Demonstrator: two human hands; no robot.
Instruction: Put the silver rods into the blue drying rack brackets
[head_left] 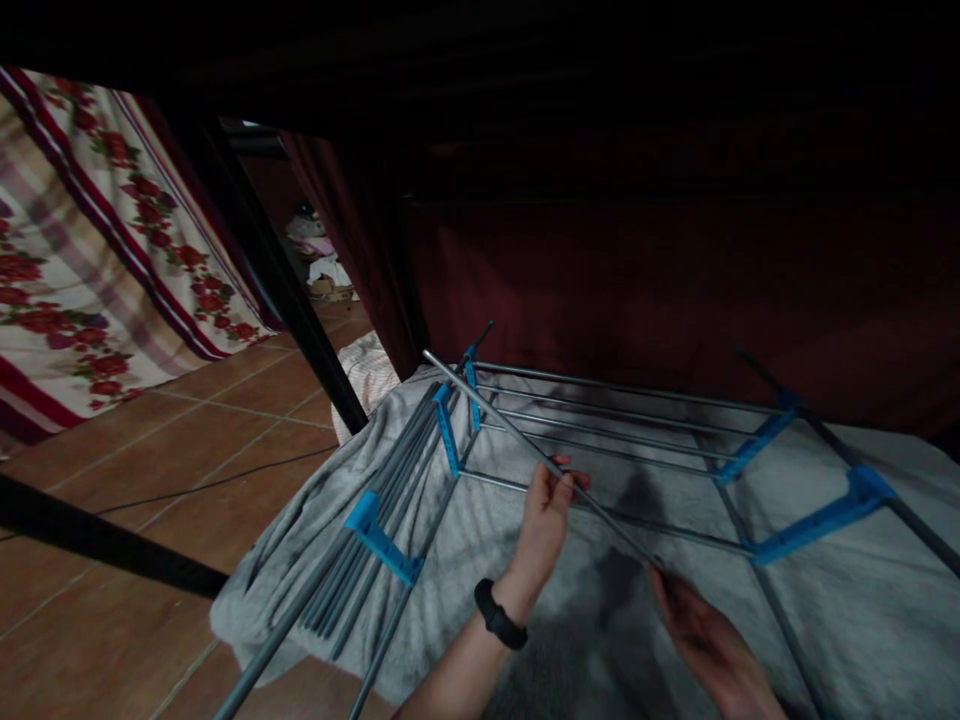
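A thin grey metal rod (495,412) runs slantwise in front of me, above a frame of grey tubes joined by blue plastic brackets. My left hand (550,500), with a dark band on the wrist, pinches it near the middle. At its near end, my right hand (697,625) has its fingers closed on the rod. Several crossbars (600,418) span the frame between the left bracket (448,432) and the right bracket (761,437). Closer to me are another left bracket (384,540) and a long right bracket (821,517).
A bundle of loose rods (375,530) lies at the left on the grey blanket (577,620). Dark posts (285,290) stand at the bed's left side. Beyond are a floral cloth (112,260), a tiled floor (247,430) with a cable, and a dark red curtain (600,290) behind.
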